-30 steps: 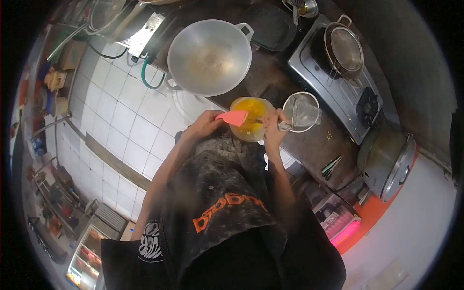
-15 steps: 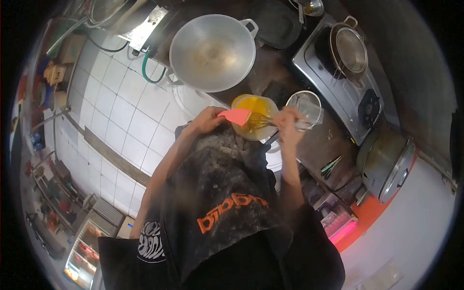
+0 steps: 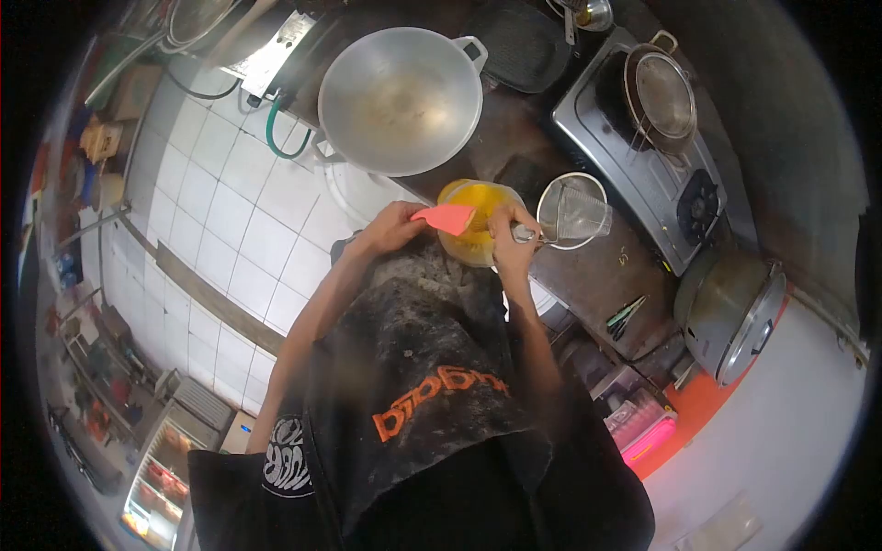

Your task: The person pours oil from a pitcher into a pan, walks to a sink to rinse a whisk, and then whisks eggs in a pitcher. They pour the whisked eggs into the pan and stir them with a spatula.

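Observation:
A pale bowl (image 3: 517,195) of yellow liquid (image 3: 478,195) sits at the counter's edge in front of me. My left hand (image 3: 395,226) is closed at the bowl's left side, gripping the narrow end of a pink spatula (image 3: 447,219), whose broad end lies over the bowl. Over the bowl's right side, my right hand (image 3: 513,237) is wrapped round the handle of a whisk (image 3: 525,233), its rounded end facing up. The whisk's wires are mostly hidden behind the hand. Close by on the right, a mesh strainer (image 3: 585,217) rests across a round white-rimmed container (image 3: 548,190).
A large metal wok (image 3: 367,83) stands behind the bowl. To the right are a gas stove (image 3: 634,174) with a pan and sieve, a big lidded pot (image 3: 717,303), and green-handled scissors (image 3: 625,315) on the dark counter (image 3: 588,275). White floor tiles (image 3: 230,220) lie left.
My right hand has moved left over the bowl, and the whisk has gone from slanted to more upright. My left hand and the pink spatula have hardly moved.

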The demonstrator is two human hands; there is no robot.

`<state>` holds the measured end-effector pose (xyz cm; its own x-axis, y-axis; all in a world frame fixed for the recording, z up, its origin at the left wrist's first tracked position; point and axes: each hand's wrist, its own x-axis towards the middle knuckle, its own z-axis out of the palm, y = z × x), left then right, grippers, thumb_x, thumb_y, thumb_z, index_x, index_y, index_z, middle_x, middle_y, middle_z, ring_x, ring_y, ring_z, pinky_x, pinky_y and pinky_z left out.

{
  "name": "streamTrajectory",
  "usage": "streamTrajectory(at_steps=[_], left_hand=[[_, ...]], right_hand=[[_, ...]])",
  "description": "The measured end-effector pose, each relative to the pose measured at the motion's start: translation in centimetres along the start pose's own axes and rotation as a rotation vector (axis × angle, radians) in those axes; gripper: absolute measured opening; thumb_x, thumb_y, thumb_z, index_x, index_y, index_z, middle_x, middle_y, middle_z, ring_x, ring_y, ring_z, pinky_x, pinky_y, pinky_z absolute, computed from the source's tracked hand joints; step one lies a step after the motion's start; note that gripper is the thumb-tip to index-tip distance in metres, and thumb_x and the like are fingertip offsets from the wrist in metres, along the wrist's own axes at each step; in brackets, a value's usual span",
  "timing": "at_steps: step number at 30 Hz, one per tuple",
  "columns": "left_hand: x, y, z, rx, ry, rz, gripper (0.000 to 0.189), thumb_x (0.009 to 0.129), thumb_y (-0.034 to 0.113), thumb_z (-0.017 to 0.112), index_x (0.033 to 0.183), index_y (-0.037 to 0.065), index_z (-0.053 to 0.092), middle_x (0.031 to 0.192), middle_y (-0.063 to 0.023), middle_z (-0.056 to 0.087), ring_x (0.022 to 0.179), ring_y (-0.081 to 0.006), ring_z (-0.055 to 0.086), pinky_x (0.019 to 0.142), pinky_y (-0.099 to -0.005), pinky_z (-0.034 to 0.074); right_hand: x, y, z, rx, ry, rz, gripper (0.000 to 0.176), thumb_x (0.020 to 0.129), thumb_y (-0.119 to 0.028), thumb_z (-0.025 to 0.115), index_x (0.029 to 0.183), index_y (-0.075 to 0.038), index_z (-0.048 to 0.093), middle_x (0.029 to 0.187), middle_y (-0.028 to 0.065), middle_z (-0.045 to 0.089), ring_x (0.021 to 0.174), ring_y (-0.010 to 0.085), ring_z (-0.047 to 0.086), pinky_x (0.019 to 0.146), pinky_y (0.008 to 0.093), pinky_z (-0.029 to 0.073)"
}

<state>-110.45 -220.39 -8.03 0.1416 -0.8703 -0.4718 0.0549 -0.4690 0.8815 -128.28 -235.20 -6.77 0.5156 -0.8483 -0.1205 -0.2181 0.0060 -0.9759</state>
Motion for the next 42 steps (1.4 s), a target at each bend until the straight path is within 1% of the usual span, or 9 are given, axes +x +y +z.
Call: streamTrajectory(at_steps=[13, 16, 18, 21, 25, 30, 33, 38, 42], left_hand=[[-0.1, 0.0, -0.3, 0.106, -0.019, -0.005, 0.028, 0.087, 0.015, 0.055, 0.109, 0.001, 0.065, 0.09, -0.0111, 0.071, 0.083, -0.0162, 0.065, 0.079, -0.0316, 0.05], [0.7, 0.3, -0.5, 0.073, -0.06, 0.006, 0.026, 0.089, 0.012, 0.053, 0.107, -0.003, 0.063, 0.09, -0.0078, 0.069, 0.084, -0.0133, 0.06, 0.08, -0.031, 0.048], [0.4, 0.1, -0.5, 0.048, -0.056, -0.015, 0.025, 0.09, 0.01, 0.052, 0.106, -0.005, 0.063, 0.09, -0.0064, 0.068, 0.086, -0.0118, 0.057, 0.081, -0.0304, 0.047], [-0.3, -0.8, 0.3, 0.035, -0.045, -0.062, 0.026, 0.089, 0.012, 0.053, 0.108, -0.002, 0.064, 0.091, -0.0078, 0.069, 0.086, -0.0127, 0.06, 0.082, -0.0304, 0.048], [0.3, -0.4, 0.3, 0.007, -0.025, 0.01, 0.03, 0.087, 0.016, 0.055, 0.112, 0.003, 0.066, 0.093, -0.0103, 0.071, 0.086, -0.0155, 0.065, 0.08, -0.0313, 0.05], [0.4, -0.9, 0.0, 0.053, -0.019, -0.063, 0.028, 0.089, 0.014, 0.053, 0.11, 0.002, 0.066, 0.088, -0.0063, 0.071, 0.082, -0.0139, 0.065, 0.077, -0.03, 0.05], [0.4, 0.0, 0.1, 0.002, -0.042, -0.007, 0.028, 0.09, 0.017, 0.053, 0.109, 0.002, 0.067, 0.087, -0.0065, 0.071, 0.08, -0.0143, 0.064, 0.077, -0.0307, 0.05], [0.3, -0.1, -0.1, 0.045, 0.01, -0.016, 0.028, 0.09, 0.021, 0.057, 0.109, 0.003, 0.068, 0.087, -0.01, 0.071, 0.081, -0.0158, 0.065, 0.078, -0.0317, 0.05], [0.9, -2.2, 0.9, 0.06, -0.001, 0.06, 0.028, 0.09, 0.022, 0.054, 0.104, 0.003, 0.069, 0.084, -0.0103, 0.071, 0.079, -0.0167, 0.066, 0.076, -0.0326, 0.05]], right_hand=[[2.3, -3.0, -2.0, 0.509, 0.227, -0.164, 0.023, 0.089, -0.011, 0.054, 0.068, -0.009, 0.044, 0.059, 0.0052, 0.052, 0.052, 0.0118, 0.048, 0.05, 0.0257, 0.041], [1.0, 5.3, -0.1, 0.106, 0.294, -0.089, 0.026, 0.089, -0.01, 0.055, 0.067, -0.009, 0.041, 0.06, 0.0054, 0.052, 0.051, 0.0111, 0.046, 0.048, 0.0252, 0.04], [1.4, -1.8, 0.3, 0.246, 0.25, 0.181, 0.02, 0.09, -0.009, 0.054, 0.072, -0.007, 0.045, 0.064, 0.0085, 0.054, 0.054, 0.0136, 0.047, 0.054, 0.0257, 0.043], [2.2, -4.3, -2.2, 0.349, 0.184, -0.284, 0.014, 0.089, -0.012, 0.054, 0.076, -0.006, 0.051, 0.067, 0.0066, 0.056, 0.058, 0.015, 0.051, 0.057, 0.0245, 0.044], [0.5, 2.9, 0.0, -0.107, 0.137, 0.022, 0.015, 0.086, -0.002, 0.051, 0.073, -0.006, 0.045, 0.062, 0.0052, 0.05, 0.057, 0.0142, 0.048, 0.056, 0.0247, 0.041], [1.2, -4.6, -1.7, 0.503, 0.311, -0.205, 0.019, 0.084, 0.004, 0.052, 0.074, -0.008, 0.041, 0.067, 0.0023, 0.047, 0.06, 0.0147, 0.048, 0.059, 0.0273, 0.044], [-0.9, -1.1, -0.1, -0.031, 0.09, -0.048, 0.025, 0.089, -0.004, 0.05, 0.067, -0.008, 0.04, 0.06, 0.0021, 0.043, 0.054, 0.0113, 0.042, 0.053, 0.0251, 0.037], [-0.5, -6.3, -3.3, 0.438, 0.28, -0.293, 0.019, 0.086, -0.002, 0.054, 0.068, -0.002, 0.05, 0.061, 0.0039, 0.052, 0.059, 0.0103, 0.049, 0.052, 0.0263, 0.042], [-3.0, -4.0, -4.4, 0.11, 0.135, -0.082, 0.018, 0.085, -0.001, 0.055, 0.068, 0.0, 0.051, 0.062, 0.0057, 0.055, 0.055, 0.013, 0.051, 0.053, 0.0284, 0.045]])
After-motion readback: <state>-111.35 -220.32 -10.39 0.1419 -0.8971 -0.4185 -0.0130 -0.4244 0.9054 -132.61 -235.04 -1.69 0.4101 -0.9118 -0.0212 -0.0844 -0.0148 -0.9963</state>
